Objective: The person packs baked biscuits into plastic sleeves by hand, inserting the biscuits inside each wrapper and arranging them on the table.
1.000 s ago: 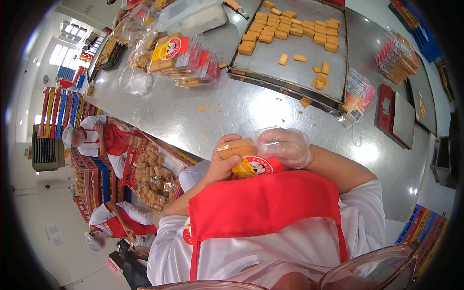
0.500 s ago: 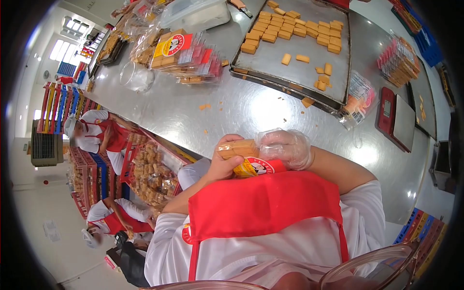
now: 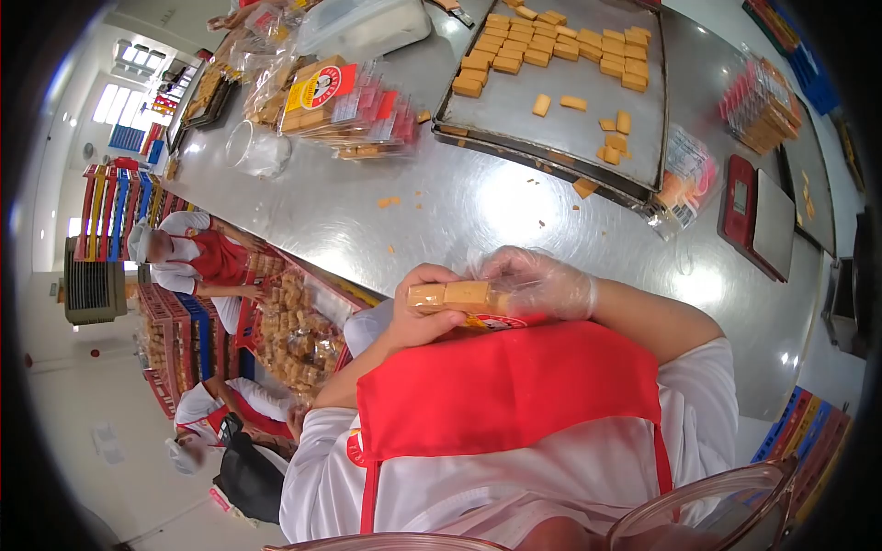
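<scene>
A clear pack of biscuits (image 3: 466, 296) with a red and yellow label lies between my hands, just above the red apron. My left hand (image 3: 424, 308) is wrapped round the pack's left end, bare, thumb below and fingers above. My right hand (image 3: 540, 283), in a clear plastic glove, is closed on the wrapper at the pack's right end. Part of the label is hidden under the biscuits and the gloved fingers. Beyond my hands, a metal tray (image 3: 514, 96) holds rows of loose biscuits (image 3: 524, 41).
Labelled packs (image 3: 344, 106) are piled at the back left by a plastic tub (image 3: 363, 26). More packs (image 3: 761, 106) and a red scale (image 3: 755, 216) stand right. Two co-workers (image 3: 216, 257) are at the left beside a crate of packed biscuits (image 3: 299, 321).
The pack has tilted, so its biscuit side shows more and its label less. My right hand's fingers have shifted on the wrapper. The co-workers at the left have moved their arms.
</scene>
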The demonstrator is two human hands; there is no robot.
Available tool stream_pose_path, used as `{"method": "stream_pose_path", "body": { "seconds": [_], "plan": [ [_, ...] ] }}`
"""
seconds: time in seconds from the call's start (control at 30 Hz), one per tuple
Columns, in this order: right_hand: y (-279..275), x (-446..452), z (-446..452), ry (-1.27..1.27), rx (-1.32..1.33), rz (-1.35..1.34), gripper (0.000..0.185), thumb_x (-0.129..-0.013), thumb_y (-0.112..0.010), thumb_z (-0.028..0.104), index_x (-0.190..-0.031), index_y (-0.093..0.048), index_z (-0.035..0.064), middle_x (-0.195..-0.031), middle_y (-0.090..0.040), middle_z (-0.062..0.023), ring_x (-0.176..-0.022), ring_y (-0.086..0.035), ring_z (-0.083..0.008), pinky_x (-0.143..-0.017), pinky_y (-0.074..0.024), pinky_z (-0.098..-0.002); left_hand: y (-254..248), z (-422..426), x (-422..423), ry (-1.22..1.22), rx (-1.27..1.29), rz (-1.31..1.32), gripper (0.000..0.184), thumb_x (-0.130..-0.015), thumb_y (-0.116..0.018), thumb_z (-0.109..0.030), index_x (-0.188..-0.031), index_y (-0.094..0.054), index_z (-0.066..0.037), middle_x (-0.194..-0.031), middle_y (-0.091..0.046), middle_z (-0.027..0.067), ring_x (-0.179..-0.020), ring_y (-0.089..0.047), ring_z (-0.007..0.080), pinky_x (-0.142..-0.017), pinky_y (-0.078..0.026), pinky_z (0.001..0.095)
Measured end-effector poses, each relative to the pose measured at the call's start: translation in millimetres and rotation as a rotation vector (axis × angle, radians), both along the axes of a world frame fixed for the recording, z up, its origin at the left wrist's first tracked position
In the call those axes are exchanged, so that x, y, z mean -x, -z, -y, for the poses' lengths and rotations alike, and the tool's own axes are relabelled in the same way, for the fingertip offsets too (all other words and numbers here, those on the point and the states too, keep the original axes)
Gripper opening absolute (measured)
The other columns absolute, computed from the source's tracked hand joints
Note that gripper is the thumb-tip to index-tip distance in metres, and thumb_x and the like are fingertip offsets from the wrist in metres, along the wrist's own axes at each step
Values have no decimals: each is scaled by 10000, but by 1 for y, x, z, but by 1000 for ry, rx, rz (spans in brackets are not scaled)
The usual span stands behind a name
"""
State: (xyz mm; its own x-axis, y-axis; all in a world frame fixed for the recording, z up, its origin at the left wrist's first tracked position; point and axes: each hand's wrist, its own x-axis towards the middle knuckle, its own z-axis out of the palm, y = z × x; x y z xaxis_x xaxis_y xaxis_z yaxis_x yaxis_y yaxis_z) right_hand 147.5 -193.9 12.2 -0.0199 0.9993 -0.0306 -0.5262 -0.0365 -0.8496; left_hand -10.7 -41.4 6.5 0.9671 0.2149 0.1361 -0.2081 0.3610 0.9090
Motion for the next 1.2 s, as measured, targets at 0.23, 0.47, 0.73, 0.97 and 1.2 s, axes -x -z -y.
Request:
{"method": "stream_pose_path", "body": {
  "seconds": [0.23, 0.47, 0.73, 0.97, 1.2],
  "plan": [
    [2, 4, 0, -1, 9, -105, 314, -772, -650, 125, -1016, -464, 59, -1060, -499, -49, -1015, -461, -134, -898, -371, -278, -4, 1, 1, 4, -18, -23, 385, -706, -677, -2, -1027, -465, 5, -1006, -573, 106, -931, -556, 141, -815, -448, 269],
    [-3, 2, 0, -7, 68, -91, 286, -758, -656, 104, -967, -466, 63, -952, -512, -30, -918, -482, -115, -823, -407, -264, -4, 1, 0, -3, -72, -69, 391, -699, -689, -25, -1025, -475, -7, -972, -572, 84, -900, -552, 128, -787, -453, 265],
    [-2, 1, -12, 209, 268, -257, 96, -813, -546, 100, -880, -488, 63, -906, -525, -63, -865, -510, -145, -749, -434, -262, 9, 8, -14, -166, 197, -214, 457, -777, -634, -259, -1090, -411, -13, -985, -530, 92, -899, -538, 158, -781, -459, 292],
    [1, -35, -7, 425, 174, 755, 175, -816, -524, 162, -928, -543, 29, -820, -591, -51, -694, -545, -133, -642, -447, -250, 4, 3, -30, -276, 309, -261, 484, -871, -448, -431, -1098, -399, -7, -1001, -516, 122, -901, -543, 195, -793, -466, 326],
    [-6, -29, -5, 376, 260, 580, 110, -820, -589, 145, -814, -573, 36, -834, -569, -23, -789, -515, -91, -693, -443, -248, 1, 3, -32, -202, 308, -260, 536, -871, -431, -451, -1199, -334, -38, -1044, -516, 141, -934, -535, 218, -829, -440, 332]
  ]
}}
